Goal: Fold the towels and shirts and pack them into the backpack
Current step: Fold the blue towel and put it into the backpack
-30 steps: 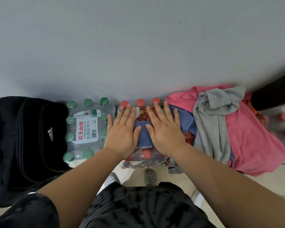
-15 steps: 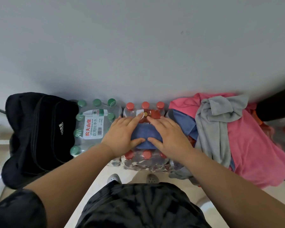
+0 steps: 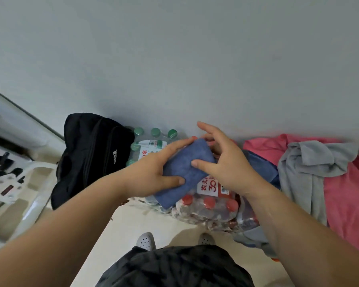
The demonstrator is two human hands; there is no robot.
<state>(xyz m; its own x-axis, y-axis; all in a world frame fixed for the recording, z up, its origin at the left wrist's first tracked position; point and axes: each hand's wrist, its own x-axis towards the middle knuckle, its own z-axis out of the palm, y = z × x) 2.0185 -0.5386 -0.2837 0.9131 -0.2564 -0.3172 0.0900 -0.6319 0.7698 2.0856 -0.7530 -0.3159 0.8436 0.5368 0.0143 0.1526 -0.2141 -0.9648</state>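
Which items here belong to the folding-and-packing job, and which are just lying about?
Job: folded blue towel held by left hand and right hand; black backpack; pink garment; grey garment; loose blue cloth.
Lying about: green-capped bottle pack; red-capped bottle pack.

"What did the floor [image 3: 133, 222] carry?"

"Along the wall [image 3: 174, 59] stood a black backpack [image 3: 87, 154], a pack of green-capped bottles [image 3: 153, 139] just beside it, then a pack of red-capped bottles [image 3: 209, 208]."

"And nearer?"

"The person's two grey shoes [image 3: 145, 241]."
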